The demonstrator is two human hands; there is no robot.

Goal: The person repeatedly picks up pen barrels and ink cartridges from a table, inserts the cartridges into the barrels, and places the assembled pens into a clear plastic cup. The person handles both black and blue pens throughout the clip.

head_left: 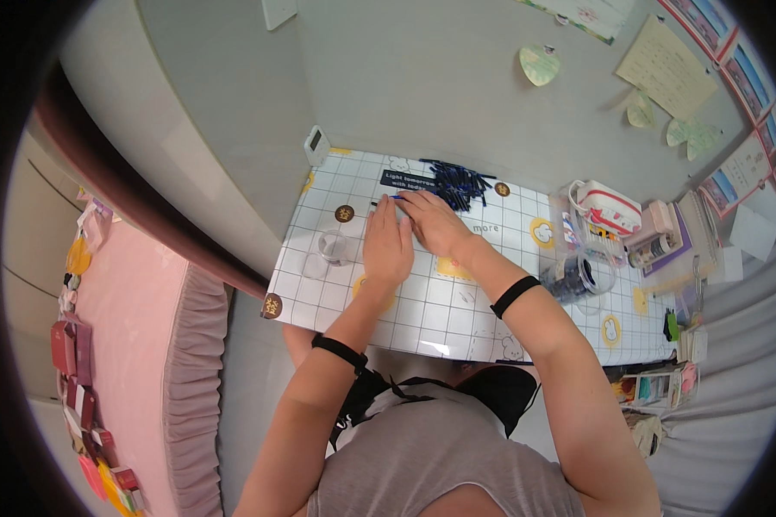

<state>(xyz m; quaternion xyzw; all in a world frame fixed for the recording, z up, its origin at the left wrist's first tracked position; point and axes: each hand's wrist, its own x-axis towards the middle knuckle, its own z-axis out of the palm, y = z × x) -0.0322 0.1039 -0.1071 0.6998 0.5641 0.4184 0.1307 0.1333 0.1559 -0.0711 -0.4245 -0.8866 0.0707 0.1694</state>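
My left hand (388, 247) and my right hand (435, 226) are side by side over the table, fingertips nearly touching. Between them shows a bit of a slim dark blue pen-like stick (397, 198); my closed fingers cover most of it, and how each hand grips it is partly hidden. Just beyond my right hand lies a loose pile of similar dark blue and black sticks (462, 183). A small clear round container (332, 248) stands left of my left hand, with a clear disc-like piece (314, 265) beside it.
The table (405, 332) has a white grid-patterned cover. A small white digital timer (316, 145) stands at its far left corner. On the right are a clear jar with dark contents (572, 277), a white and red pouch (608, 207) and notebooks (697, 233). A pink bed (134, 302) lies left.
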